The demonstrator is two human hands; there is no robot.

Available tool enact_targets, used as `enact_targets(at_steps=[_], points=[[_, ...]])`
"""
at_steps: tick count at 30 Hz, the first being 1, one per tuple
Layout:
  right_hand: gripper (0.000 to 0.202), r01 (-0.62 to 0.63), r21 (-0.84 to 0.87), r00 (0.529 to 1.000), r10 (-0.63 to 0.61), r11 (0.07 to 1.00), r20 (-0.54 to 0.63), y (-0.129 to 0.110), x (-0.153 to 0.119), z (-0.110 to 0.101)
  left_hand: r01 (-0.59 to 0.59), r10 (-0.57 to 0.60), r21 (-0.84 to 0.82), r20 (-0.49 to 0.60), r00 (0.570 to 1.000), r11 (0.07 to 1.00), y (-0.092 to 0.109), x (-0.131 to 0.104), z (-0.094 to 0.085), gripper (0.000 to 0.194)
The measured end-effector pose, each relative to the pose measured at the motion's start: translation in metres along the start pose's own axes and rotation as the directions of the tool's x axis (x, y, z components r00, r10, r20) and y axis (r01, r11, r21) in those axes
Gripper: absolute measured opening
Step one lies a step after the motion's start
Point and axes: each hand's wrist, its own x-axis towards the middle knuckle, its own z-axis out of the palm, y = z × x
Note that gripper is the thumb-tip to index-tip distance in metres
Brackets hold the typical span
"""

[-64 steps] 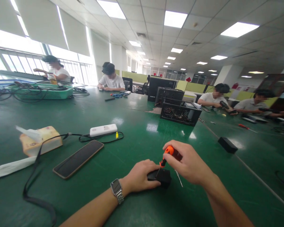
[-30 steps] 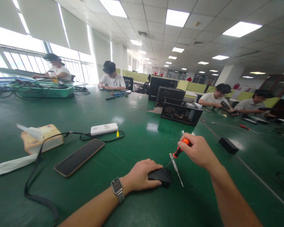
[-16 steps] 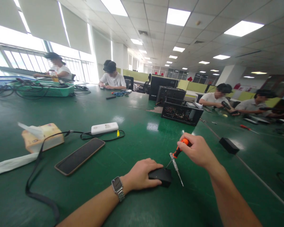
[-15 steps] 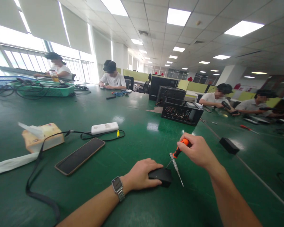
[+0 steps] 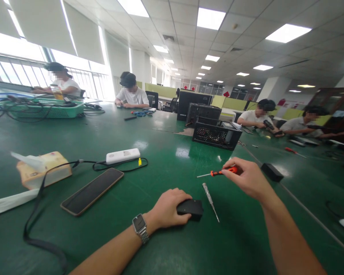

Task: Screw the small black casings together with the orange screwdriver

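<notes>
My left hand grips a small black box that rests on the green table, thumb on the near side and fingers over the top. My right hand is closed around the orange and black handle of a screwdriver. Its shaft points left, roughly level, above the table and apart from the box. Between the two hands, a slim screwdriver with a clear handle lies on the table, just right of the box.
To the left lie a phone, a white power strip with a black cable, and a tissue pack. Ahead stands an open computer case. Another black box sits at right. Several people work around the table.
The orange screwdriver's tip has left the black box; my right hand has lifted and turned it from steep to nearly level. My left hand still holds the box.
</notes>
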Motion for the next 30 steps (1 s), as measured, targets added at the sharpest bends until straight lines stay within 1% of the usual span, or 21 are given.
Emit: enact_targets(at_steps=[2, 5, 6, 7, 9, 11, 12, 14, 16, 18, 20, 22, 25, 27, 28, 30], points=[[0.018, -0.044, 0.014, 0.996, 0.044, 0.999, -0.077, 0.027, -0.008, 0.018, 0.035, -0.034, 0.025, -0.040, 0.999, 0.999, 0.000, 0.000, -0.002, 0.042], [0.022, -0.064, 0.029, 0.982, 0.068, 0.998, -0.175, 0.067, -0.028, 0.051, 0.071, -0.071, 0.004, -0.067, 0.995, 0.997, -0.001, -0.001, -0.004, 0.040], [0.023, -0.077, 0.017, 0.980, 0.079, 0.997, -0.180, 0.078, -0.034, 0.060, 0.083, -0.084, -0.009, -0.068, 0.994, 0.996, -0.001, -0.001, -0.004, 0.038], [0.024, -0.096, -0.003, 0.983, 0.094, 0.995, -0.158, 0.088, -0.039, 0.069, 0.095, -0.097, -0.019, -0.069, 0.993, 0.995, -0.001, -0.001, -0.004, 0.036], [0.024, -0.113, -0.034, 0.992, 0.110, 0.993, -0.065, 0.102, -0.046, 0.081, 0.114, -0.116, -0.030, -0.075, 0.990, 0.993, -0.002, -0.001, -0.003, 0.033], [0.021, -0.106, -0.049, 0.994, 0.107, 0.993, 0.022, 0.109, -0.047, 0.088, 0.116, -0.119, -0.038, -0.082, 0.990, 0.992, -0.002, -0.001, -0.002, 0.033], [0.019, -0.100, -0.054, 0.994, 0.103, 0.993, 0.047, 0.111, -0.046, 0.090, 0.113, -0.116, -0.042, -0.085, 0.990, 0.993, -0.003, -0.001, -0.002, 0.033], [0.018, -0.100, -0.080, 0.992, 0.106, 0.992, 0.069, 0.109, -0.044, 0.092, 0.105, -0.110, -0.055, -0.094, 0.990, 0.993, -0.005, -0.001, -0.002, 0.032], [0.020, -0.118, -0.114, 0.992, 0.123, 0.986, 0.040, 0.103, -0.042, 0.091, 0.105, -0.112, -0.069, -0.107, 0.988, 0.992, -0.007, -0.001, -0.002, 0.031], [0.023, -0.135, -0.165, 0.991, 0.135, 0.977, -0.009, 0.090, -0.043, 0.089, 0.106, -0.115, -0.077, -0.119, 0.986, 0.991, -0.008, -0.001, -0.002, 0.030], [0.030, -0.139, -0.234, 0.990, 0.138, 0.962, -0.022, 0.071, -0.045, 0.088, 0.105, -0.113, -0.075, -0.124, 0.986, 0.992, -0.009, -0.001, -0.002, 0.031], [0.036, -0.140, -0.297, 0.988, 0.154, 0.944, 0.023, 0.051, -0.046, 0.091, 0.098, -0.106, -0.070, -0.125, 0.986, 0.993, -0.009, -0.001, -0.001, 0.032], [0.031, -0.172, -0.346, 0.970, 0.219, 0.922, 0.103, 0.030, -0.047, 0.103, 0.076, -0.084, -0.066, -0.134, 0.987, 0.995, -0.010, -0.001, 0.001, 0.032], [0.034, -0.196, -0.318, 0.953, 0.257, 0.928, 0.161, 0.027, -0.047, 0.111, 0.059, -0.068, -0.067, -0.138, 0.988, 0.996, -0.010, -0.001, 0.001, 0.032], [0.034, -0.204, -0.269, 0.945, 0.261, 0.941, 0.196, 0.029, -0.047, 0.113, 0.051, -0.060, -0.069, -0.136, 0.989, 0.996, -0.010, -0.001, 0.001, 0.031], [0.032, -0.233, -0.080, 0.936, 0.246, 0.969, 0.254, 0.036, -0.048, 0.112, 0.042, -0.052, -0.080, -0.132, 0.990, 0.996, -0.010, -0.001, 0.001, 0.031]])
